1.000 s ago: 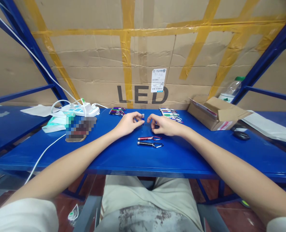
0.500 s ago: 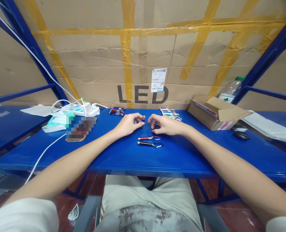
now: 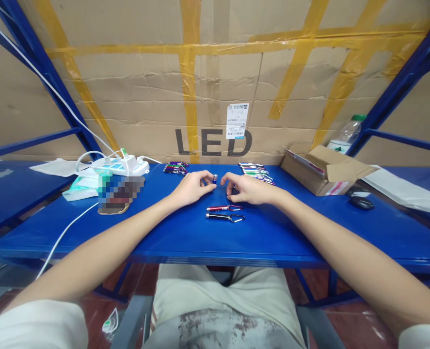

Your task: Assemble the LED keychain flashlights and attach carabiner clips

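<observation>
My left hand (image 3: 192,189) is closed in a pinch on a small blue penlight (image 3: 215,179), whose silver end sticks up past the fingertips. Just to the right, my right hand (image 3: 250,189) is curled with thumb and fingers apart, and I see nothing held in it. A dark patch under its palm is too unclear to name. On the table below both hands lie a red penlight (image 3: 217,209) and a black penlight (image 3: 217,216), side by side, each with a carabiner clip at its right end.
Several penlights (image 3: 174,168) lie back left, and another row (image 3: 254,172) lies behind my right hand. On the left are a power strip (image 3: 129,166), face masks (image 3: 82,188) and a blurred phone-like object (image 3: 118,196). An open cardboard box (image 3: 331,172) and a black mouse (image 3: 362,202) stand right.
My right hand's index finger has reached slightly left, toward the blue penlight. My left hand keeps its pinch. The whole view has shifted very slightly.
</observation>
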`<state>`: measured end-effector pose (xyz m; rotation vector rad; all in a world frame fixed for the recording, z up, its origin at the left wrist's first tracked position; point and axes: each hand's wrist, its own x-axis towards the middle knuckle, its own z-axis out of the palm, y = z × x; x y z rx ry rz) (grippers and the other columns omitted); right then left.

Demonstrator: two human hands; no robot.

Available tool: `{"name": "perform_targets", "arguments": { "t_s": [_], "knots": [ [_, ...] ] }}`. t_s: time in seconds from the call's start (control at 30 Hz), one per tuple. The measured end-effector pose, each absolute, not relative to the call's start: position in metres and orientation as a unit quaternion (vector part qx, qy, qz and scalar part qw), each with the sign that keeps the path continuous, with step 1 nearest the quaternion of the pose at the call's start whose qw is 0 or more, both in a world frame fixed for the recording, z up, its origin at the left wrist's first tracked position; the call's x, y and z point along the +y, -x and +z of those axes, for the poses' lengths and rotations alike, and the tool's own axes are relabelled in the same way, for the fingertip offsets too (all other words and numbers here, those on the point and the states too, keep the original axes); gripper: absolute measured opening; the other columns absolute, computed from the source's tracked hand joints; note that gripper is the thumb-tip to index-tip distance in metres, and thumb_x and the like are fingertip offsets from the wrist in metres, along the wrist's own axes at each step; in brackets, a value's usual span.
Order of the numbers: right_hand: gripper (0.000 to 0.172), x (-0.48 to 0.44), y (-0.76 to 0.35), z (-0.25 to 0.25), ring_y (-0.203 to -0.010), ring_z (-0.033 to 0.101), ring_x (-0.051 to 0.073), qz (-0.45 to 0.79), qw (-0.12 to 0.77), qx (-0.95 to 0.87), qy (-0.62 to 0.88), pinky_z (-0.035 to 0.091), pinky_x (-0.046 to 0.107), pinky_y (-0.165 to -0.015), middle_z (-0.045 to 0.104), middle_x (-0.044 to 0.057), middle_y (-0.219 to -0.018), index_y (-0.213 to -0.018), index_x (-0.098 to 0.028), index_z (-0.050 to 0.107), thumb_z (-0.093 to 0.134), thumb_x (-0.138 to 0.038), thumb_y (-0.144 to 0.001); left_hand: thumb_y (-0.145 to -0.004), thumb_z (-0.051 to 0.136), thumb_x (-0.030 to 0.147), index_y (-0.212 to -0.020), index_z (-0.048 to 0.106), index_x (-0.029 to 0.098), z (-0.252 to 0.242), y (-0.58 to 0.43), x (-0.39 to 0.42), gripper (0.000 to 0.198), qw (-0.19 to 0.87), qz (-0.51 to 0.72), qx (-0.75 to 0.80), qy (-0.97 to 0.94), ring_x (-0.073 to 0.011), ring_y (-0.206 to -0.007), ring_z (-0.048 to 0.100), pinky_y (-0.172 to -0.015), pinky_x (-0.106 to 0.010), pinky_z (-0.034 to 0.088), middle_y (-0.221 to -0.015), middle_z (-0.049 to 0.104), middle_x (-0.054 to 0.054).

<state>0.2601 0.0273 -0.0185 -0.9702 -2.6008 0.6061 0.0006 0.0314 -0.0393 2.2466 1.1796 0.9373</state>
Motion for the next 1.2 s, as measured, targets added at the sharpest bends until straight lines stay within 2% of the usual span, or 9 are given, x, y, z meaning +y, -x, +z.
{"name": "perform_targets", "arguments": {
  "t_s": [0.57,0.97,1.2],
  "knots": [
    [0.044,0.0278,-0.2574,-0.0211,-0.083,0.070,0.019,0.200,0.164,-0.908,0.329,0.051,0.029,-0.074,0.077,0.000,-0.097,-0.126,-0.023,0.056,0.067,-0.013,-0.085,-0.090,0.077,0.043,-0.105,0.074,0.019,-0.0390,0.0001,0.0318,0.029,0.217,0.345,0.426,-0.808,-0.0166,-0.069,0.065,-0.068,-0.029,0.049,-0.092,0.080,-0.004],
    [0.043,0.0280,-0.2575,-0.0234,-0.079,0.070,0.019,0.189,0.164,-0.911,0.329,0.047,0.029,-0.070,0.079,-0.001,-0.093,-0.126,-0.024,0.055,0.067,-0.014,-0.086,-0.090,0.076,0.044,-0.108,0.075,0.019,-0.0391,-0.0001,0.0313,0.031,0.215,0.344,0.429,-0.807,-0.0165,-0.068,0.065,-0.068,-0.030,0.050,-0.095,0.080,-0.005],
    [0.047,0.0287,-0.2638,-0.0147,-0.080,0.068,0.019,0.195,0.218,-0.896,0.334,0.047,0.030,-0.076,0.078,0.000,-0.095,-0.130,-0.023,0.055,0.068,-0.019,-0.085,-0.090,0.076,0.044,-0.109,0.075,0.017,-0.0361,-0.0013,0.0282,0.032,0.227,0.331,0.420,-0.814,-0.0165,-0.071,0.065,-0.070,-0.030,0.049,-0.094,0.080,-0.004]
  ]
}}
